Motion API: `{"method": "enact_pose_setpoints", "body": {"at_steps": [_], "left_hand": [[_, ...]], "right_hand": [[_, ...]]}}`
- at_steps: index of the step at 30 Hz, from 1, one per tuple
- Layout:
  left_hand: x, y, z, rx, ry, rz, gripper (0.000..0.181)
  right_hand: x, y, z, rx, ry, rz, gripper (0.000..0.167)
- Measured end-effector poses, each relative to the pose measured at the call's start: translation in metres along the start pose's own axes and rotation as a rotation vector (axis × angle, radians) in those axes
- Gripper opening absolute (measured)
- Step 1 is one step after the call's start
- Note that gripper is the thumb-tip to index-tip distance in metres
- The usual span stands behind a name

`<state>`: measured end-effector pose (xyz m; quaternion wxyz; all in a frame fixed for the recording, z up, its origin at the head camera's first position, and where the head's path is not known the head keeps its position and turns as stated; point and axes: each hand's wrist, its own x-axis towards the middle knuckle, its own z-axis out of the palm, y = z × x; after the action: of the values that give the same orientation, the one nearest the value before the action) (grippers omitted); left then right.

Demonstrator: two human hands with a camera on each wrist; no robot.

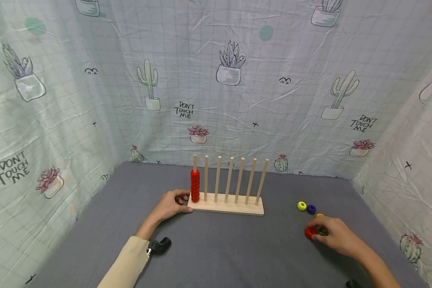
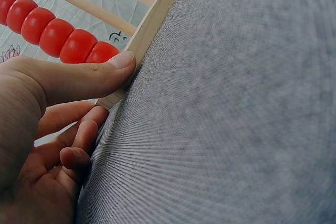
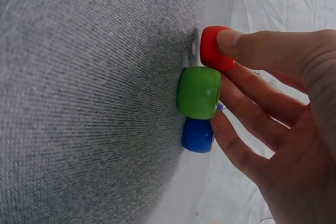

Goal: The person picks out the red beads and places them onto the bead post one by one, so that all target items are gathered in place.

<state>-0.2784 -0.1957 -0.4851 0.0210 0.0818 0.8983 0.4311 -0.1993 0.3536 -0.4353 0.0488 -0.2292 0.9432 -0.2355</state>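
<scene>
A wooden rack [image 1: 227, 206] with several upright pegs stands on the grey cloth. Several red beads [image 1: 195, 187] are stacked on its leftmost peg. My left hand [image 1: 169, 206] grips the left end of the base, its thumb against the front edge in the left wrist view. Off to the right, my right hand [image 1: 333, 234] pinches a loose red bead [image 3: 210, 48] between thumb and fingers. Close below that bead in the right wrist view are a green bead [image 3: 198, 93] and a blue bead [image 3: 198, 136], both on the cloth.
Beyond the right hand lie a yellow bead [image 1: 301, 206], a dark blue bead [image 1: 311, 209] and a partly hidden orange bead [image 1: 319, 215]. A printed curtain [image 1: 252, 100] hangs behind the table and along both sides.
</scene>
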Motion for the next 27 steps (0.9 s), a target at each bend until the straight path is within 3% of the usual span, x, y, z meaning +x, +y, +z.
{"method": "enact_pose_setpoints", "body": {"at_steps": [16, 20, 27], "left_hand": [[-0.001, -0.002, -0.002, 0.003, 0.004, 0.005, 0.067], [-0.001, -0.002, -0.001, 0.0, 0.009, 0.0, 0.067], [0.0, -0.002, 0.0, -0.008, 0.004, 0.009, 0.067]], "right_hand": [[0.007, -0.011, 0.004, -0.004, 0.094, -0.03, 0.025], [0.012, -0.014, 0.008, 0.001, 0.116, -0.07, 0.025], [0.021, -0.021, 0.012, 0.044, 0.072, -0.066, 0.024]]}}
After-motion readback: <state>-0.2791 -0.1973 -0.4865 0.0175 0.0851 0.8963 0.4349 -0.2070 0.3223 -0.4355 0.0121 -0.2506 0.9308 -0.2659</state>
